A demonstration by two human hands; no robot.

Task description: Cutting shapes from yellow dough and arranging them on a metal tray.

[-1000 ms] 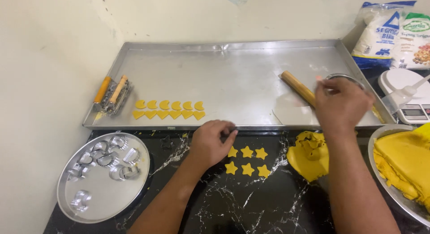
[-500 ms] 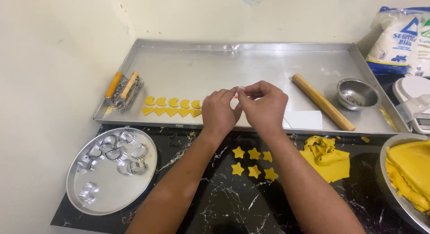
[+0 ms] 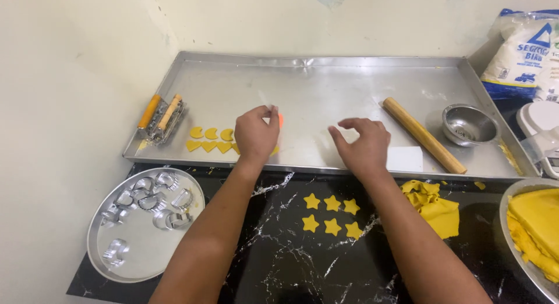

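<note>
Both hands hover over the tray (image 3: 326, 82); rolling pin (image 3: 423, 134) lies diagonally.

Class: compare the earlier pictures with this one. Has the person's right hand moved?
Yes. The right hand has left the small steel bowl beside the rolling pin, moved left, and now hovers open over the tray.

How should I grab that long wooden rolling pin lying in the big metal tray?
Probably best to grip the rolling pin around its middle, coming down from above with your fingers across it. It lies flat and slanted on the tray, with open space on both long sides, and a middle hold should keep it balanced.
</note>
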